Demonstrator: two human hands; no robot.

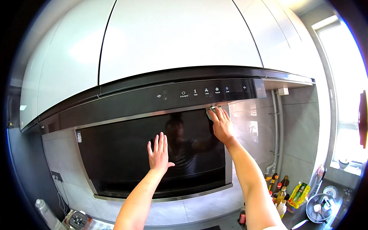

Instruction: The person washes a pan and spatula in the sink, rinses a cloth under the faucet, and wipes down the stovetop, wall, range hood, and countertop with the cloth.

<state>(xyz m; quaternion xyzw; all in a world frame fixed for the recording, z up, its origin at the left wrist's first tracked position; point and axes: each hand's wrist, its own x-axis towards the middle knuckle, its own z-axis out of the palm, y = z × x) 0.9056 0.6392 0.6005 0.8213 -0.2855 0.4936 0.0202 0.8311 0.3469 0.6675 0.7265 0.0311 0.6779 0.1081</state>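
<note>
A black range hood with a glossy front panel and a metal frame fills the middle of the view. My right hand presses a crumpled, light-coloured cloth against the panel's upper right corner, just under the control strip. My fingers cover part of the cloth. Lower and to the left, my left hand is held up in front of the dark panel, fingers stretched and thumb out, with nothing in it. Whether its palm touches the glass I cannot tell. The panel reflects a person's dark outline.
White cabinets run above the hood. Grey pipes climb the wall at right. Several bottles, a yellow packet and a pan with a glass lid crowd the right counter. A clear bottle stands at lower left.
</note>
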